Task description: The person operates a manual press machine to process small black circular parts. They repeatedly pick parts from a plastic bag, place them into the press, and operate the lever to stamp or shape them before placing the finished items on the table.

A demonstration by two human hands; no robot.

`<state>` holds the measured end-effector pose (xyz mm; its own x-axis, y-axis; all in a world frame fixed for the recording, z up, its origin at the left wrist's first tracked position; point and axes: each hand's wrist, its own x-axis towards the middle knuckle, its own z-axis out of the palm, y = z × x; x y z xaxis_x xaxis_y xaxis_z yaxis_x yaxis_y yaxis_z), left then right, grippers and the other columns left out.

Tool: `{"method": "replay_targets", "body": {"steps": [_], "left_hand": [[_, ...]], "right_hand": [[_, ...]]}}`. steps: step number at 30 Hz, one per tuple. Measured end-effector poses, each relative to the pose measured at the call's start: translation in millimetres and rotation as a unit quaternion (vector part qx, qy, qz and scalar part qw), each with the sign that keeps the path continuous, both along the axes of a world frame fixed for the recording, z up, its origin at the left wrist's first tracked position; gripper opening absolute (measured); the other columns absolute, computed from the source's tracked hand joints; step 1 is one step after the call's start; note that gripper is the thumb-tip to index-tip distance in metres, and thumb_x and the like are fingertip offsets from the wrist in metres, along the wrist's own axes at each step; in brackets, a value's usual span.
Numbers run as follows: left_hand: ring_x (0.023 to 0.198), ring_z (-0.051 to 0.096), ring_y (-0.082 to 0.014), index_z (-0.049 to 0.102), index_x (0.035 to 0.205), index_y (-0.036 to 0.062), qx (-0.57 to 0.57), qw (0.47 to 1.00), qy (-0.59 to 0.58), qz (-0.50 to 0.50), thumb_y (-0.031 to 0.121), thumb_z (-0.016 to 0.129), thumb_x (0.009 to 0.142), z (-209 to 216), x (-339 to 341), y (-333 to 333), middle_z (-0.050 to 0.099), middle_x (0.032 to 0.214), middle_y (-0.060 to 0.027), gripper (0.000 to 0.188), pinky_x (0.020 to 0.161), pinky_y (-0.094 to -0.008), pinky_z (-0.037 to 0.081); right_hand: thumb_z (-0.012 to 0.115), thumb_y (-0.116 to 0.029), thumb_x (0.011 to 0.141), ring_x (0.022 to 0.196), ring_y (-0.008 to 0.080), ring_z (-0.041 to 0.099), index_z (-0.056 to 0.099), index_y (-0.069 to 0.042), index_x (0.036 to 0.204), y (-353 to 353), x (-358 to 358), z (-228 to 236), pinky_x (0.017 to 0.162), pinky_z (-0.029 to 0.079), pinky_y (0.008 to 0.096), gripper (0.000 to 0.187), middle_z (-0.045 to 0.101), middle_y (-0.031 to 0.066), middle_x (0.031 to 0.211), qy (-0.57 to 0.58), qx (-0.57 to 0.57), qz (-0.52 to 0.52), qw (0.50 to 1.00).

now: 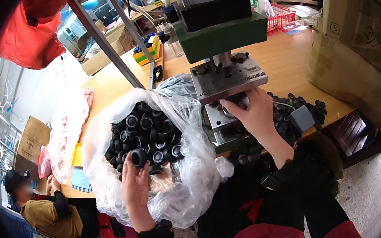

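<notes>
My left hand is at the near edge of an open clear plastic bag, its fingers closed on a small black wheel. Many similar black wheels, some with pale lettering on their sides, fill the bag. My right hand reaches into the gap of a bench press, below its upper steel plate and over the lower steel die. Its thumb and fingers curl around something dark there, mostly hidden by the hand and plate.
The green press head hangs above. Loose black parts lie right of the press, beside a grey box on a cable. A large cardboard box stands at right. Another person sits at the left.
</notes>
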<state>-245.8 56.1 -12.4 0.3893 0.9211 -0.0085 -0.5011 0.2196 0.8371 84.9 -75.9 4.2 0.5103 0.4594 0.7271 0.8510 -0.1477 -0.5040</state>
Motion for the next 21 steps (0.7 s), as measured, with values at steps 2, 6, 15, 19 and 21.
{"method": "replay_targets", "body": {"steps": [2,6,15,19,21], "left_hand": [[0.106,0.06,-0.0158,0.046,0.135,0.0001,0.05,0.995,0.058,-0.057,0.005,0.06,0.093,12.4,37.5,-23.5,0.057,0.122,-0.0109,0.044,0.088,-0.0281,0.052],[0.096,0.063,-0.0168,0.049,0.133,-0.0026,0.174,0.957,0.193,-0.129,0.001,0.075,0.079,35.7,121.9,-62.7,0.059,0.117,-0.0112,0.06,0.083,-0.0275,0.053],[0.098,0.064,-0.0184,0.059,0.119,-0.0082,0.401,0.839,0.356,-0.089,0.02,0.083,0.074,33.6,210.2,-54.8,0.067,0.108,-0.0165,0.058,0.087,-0.0313,0.05],[0.09,0.066,-0.0214,0.064,0.11,-0.0053,0.473,0.779,0.406,-0.077,0.022,0.082,0.073,37.8,227.3,-45.8,0.069,0.098,-0.0164,0.05,0.082,-0.0315,0.051],[0.09,0.067,-0.0257,0.064,0.108,-0.0054,0.498,0.761,0.406,-0.089,0.027,0.08,0.074,40.4,238.0,-45.3,0.069,0.098,-0.0187,0.05,0.082,-0.0334,0.051]], "right_hand": [[0.081,-0.032,0.071,0.085,0.0289,0.063,0.067,-0.005,0.097,-6.1,0.7,-3.6,0.076,0.049,0.0397,0.039,0.065,0.0107,0.093,-0.036,-0.035,-0.012,0.999],[0.077,-0.039,0.075,0.103,0.0318,0.056,0.063,-0.005,0.113,-36.3,12.1,-26.2,0.09,0.04,0.0439,0.054,0.06,0.0138,0.104,0.052,-0.057,0.061,0.995],[0.07,-0.041,0.083,0.125,0.0422,0.04,0.037,-0.005,0.143,-303.2,60.2,-181.4,0.105,0.031,0.0521,0.077,0.042,0.0234,0.136,0.203,-0.327,-0.221,0.896],[0.064,-0.038,0.089,0.127,0.0425,0.04,0.037,-0.005,0.144,-350.0,58.8,-196.5,0.107,0.032,0.0494,0.07,0.041,0.0252,0.14,0.242,-0.325,-0.257,0.877],[0.061,-0.035,0.092,0.126,0.0397,0.043,0.042,-0.004,0.141,-353.9,64.5,-198.3,0.107,0.034,0.0468,0.061,0.044,0.0233,0.138,0.25,-0.317,-0.242,0.882]]}}
